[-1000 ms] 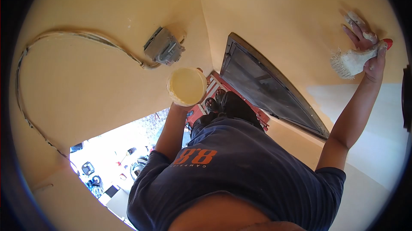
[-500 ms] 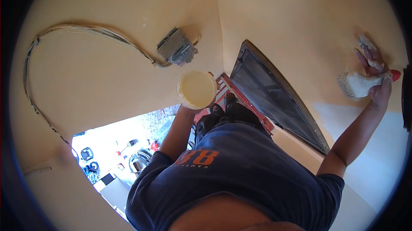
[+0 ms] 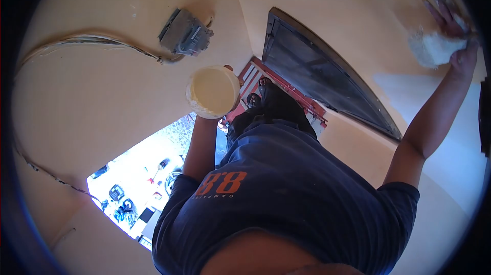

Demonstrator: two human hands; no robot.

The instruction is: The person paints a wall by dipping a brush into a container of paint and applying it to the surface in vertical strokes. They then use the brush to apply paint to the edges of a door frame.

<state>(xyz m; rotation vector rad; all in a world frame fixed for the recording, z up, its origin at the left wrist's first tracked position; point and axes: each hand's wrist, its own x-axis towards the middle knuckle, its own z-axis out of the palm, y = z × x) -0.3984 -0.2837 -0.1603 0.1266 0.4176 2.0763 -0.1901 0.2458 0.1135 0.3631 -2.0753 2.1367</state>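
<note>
My left hand (image 3: pixel 236 105), mostly hidden behind it, grips a round tub (image 3: pixel 190 97) of cream-coloured paint (image 3: pixel 216 90) from below and the side. The tub's rim is smeared. At the upper right, my right hand (image 3: pixel 458 29) holds a wide paintbrush (image 3: pixel 434 50) with pale, paint-covered bristles against the cream wall (image 3: pixel 353 9). Its thumb and some fingers close on the handle, while other fingers stretch along the wall. White paint coats the fingers. Hand and brush are slightly blurred.
A grey electrical box (image 3: pixel 185 32) with a loose cable (image 3: pixel 110 39) hangs on the left wall. A dark-framed panel (image 3: pixel 322 70) stands at the right wall. My feet rest on a red-and-white striped platform (image 3: pixel 250 76). Bright ground with several tools (image 3: pixel 123 211) shows far below.
My right hand has moved up the wall with the paintbrush. The tub has shifted up and left in view. The whole view has also tilted, moving the box and panel upward.
</note>
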